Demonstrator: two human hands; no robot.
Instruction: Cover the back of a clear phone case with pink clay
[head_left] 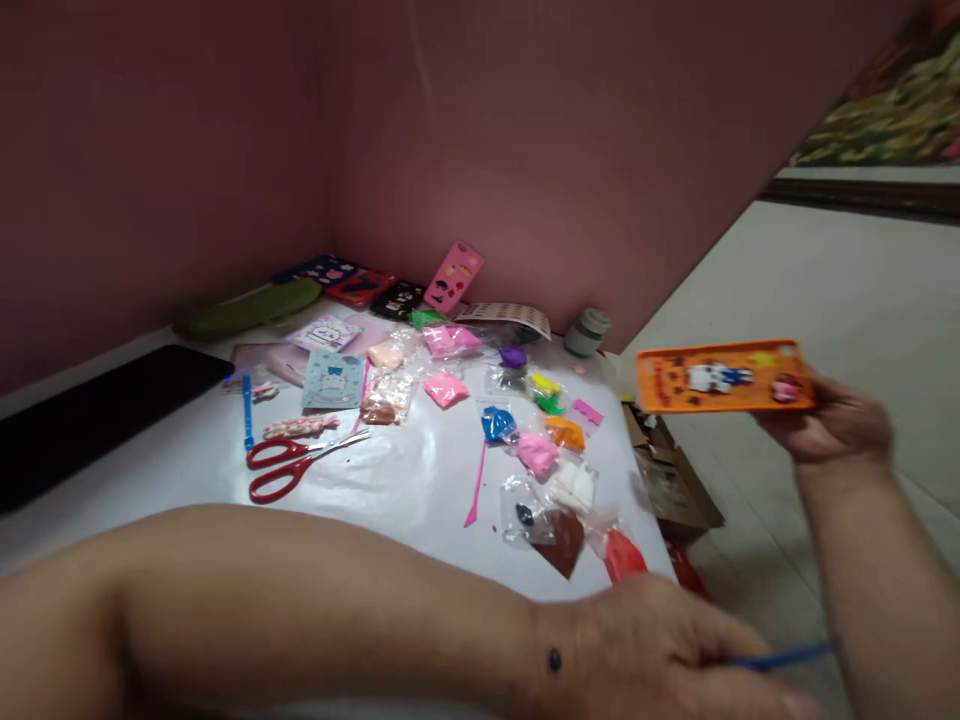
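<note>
My right hand point(840, 420) holds an orange phone case point(720, 376) up past the table's right edge, fingers closed at its right end. On the case are a white and blue figure, a yellow star shape, a pink piece and small dark marks. My left arm reaches across the front of the table. At the lower right my left hand point(675, 650) is closed on a thin blue stick point(784, 657), whose far end points right; its fingertips are partly cut off by the frame. A small dark dot sits on the left wrist. Beneath that hand lies a red clay packet point(624, 555).
On the white table point(420, 480) lie several bagged clay pieces point(536, 452), red-handled scissors point(289, 470), a pink clay tool point(475, 490) and a blue strip point(247, 412). Further back are a pink phone case point(454, 276), a green pouch point(251, 308) and a jar point(587, 332). A cardboard box point(679, 480) stands below right.
</note>
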